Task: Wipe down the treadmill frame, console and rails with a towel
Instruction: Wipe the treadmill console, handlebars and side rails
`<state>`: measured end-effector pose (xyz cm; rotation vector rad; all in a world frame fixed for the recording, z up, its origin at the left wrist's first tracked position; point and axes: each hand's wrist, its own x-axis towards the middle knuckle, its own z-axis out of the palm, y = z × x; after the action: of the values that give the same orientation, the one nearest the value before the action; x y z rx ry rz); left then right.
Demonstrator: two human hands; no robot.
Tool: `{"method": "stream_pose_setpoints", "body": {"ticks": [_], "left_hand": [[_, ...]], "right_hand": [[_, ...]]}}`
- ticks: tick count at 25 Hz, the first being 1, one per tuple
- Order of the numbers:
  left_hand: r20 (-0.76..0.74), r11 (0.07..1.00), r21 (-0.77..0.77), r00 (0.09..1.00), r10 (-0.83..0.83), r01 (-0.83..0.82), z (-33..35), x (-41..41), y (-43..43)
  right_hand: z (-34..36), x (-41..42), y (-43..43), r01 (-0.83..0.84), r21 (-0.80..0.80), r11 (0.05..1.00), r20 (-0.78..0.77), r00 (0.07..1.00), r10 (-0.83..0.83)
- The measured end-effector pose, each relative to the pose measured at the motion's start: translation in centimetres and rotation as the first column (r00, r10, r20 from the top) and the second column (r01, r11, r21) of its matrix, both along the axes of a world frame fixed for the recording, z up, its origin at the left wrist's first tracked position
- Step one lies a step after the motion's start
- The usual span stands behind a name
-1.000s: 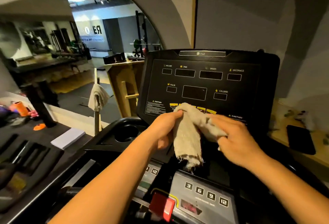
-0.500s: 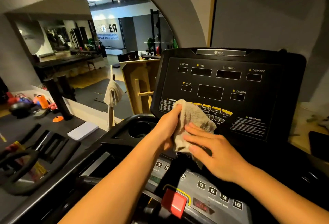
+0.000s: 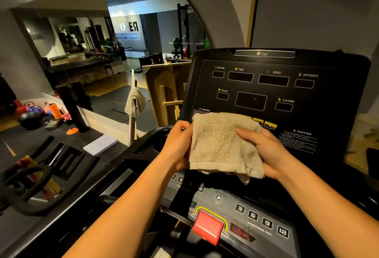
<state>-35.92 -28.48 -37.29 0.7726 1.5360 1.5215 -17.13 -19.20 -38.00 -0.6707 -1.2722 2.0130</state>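
Observation:
A beige towel (image 3: 220, 145) is spread flat between both hands, in front of the lower edge of the black treadmill console (image 3: 272, 85). My left hand (image 3: 178, 145) grips the towel's left edge. My right hand (image 3: 264, 149) holds its right side, fingers curled over the front. The towel hides part of the console's yellow button row. Below my hands lies the grey control panel (image 3: 256, 214) with number keys and a red stop button (image 3: 207, 227).
A cup holder (image 3: 162, 141) sits in the console's left wing. A second towel (image 3: 134, 102) hangs on a post to the left. A black shelf with gym gear, an orange cone (image 3: 72, 131) and a white pad (image 3: 101, 144) lies further left, a wooden ledge to the right.
The towel was bunched against the console's lower edge; now it is unfolded and held flat between both hands. My right hand has shifted from pressing on it to holding its right side.

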Motion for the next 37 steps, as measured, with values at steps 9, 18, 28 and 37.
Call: {"method": "stream_pose_setpoints", "body": {"ticks": [9, 18, 28, 37], "left_hand": [[0.043, 0.976, 0.216, 0.999, 0.027, -0.035, -1.4, -1.8, -1.6], [0.164, 0.914, 0.094, 0.9, -0.404, 0.394, -1.7, 4.4, 2.2], [-0.787, 0.652, -0.044, 0.376, -0.489, 0.757, -8.4, 21.0, 9.4], [-0.874, 0.531, -0.287, 0.009, -0.486, 0.797, -11.7, 21.6, 12.2]], "right_hand": [[0.1, -2.6, -0.3, 0.115, 0.383, 0.917, 0.209, 0.956, -0.207], [-0.1, 6.1, -1.1, 0.003, -0.024, 1.0, 0.076, 0.997, -0.001], [2.1, 28.3, -1.7, -0.359, 0.566, 0.742, 0.824, 0.257, -0.505], [-8.1, 24.3, 0.4, -0.453, 0.198, 0.869, 0.97, -0.039, -0.241]]}}
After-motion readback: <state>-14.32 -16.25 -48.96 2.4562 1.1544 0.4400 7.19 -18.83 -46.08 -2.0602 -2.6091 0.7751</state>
